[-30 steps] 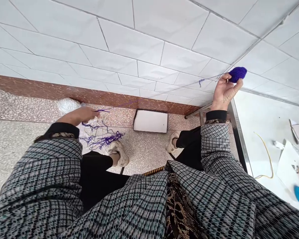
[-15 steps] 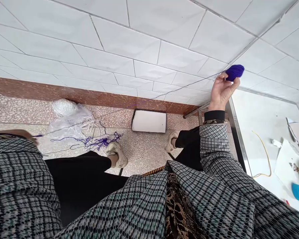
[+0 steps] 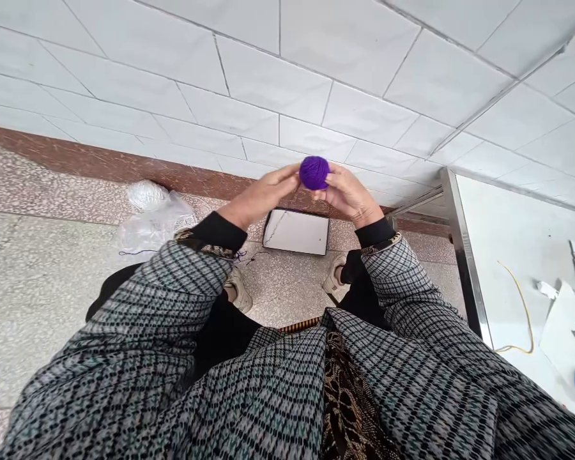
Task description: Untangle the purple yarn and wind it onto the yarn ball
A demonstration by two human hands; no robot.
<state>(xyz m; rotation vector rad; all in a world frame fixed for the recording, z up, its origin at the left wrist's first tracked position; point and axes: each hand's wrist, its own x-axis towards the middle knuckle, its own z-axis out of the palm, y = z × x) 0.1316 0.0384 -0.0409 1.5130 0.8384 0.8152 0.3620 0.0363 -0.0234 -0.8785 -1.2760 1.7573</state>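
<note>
A round ball of purple yarn (image 3: 314, 173) is held up in front of me, before the tiled wall. My right hand (image 3: 349, 193) grips it from the right, with the fingers curled around its side. My left hand (image 3: 264, 195) comes in from the left, its fingers closed and fingertips at the ball's left edge. A thin strand of yarn runs by the left fingertips and hangs downward. Loose purple yarn (image 3: 241, 255) lies on the floor by my left shoe, mostly hidden by my left sleeve.
A white ball of yarn (image 3: 147, 195) lies with a clear plastic bag (image 3: 156, 223) on the floor at left. A shallow white tray with a dark rim (image 3: 296, 231) rests between my shoes. At right stands a white table (image 3: 503, 223) with a yellow cord (image 3: 524, 303) on it.
My right hand has brought the purple ball from the far right to the middle. My left hand has come up from the far left to meet it, and the long taut strand no longer stretches across.
</note>
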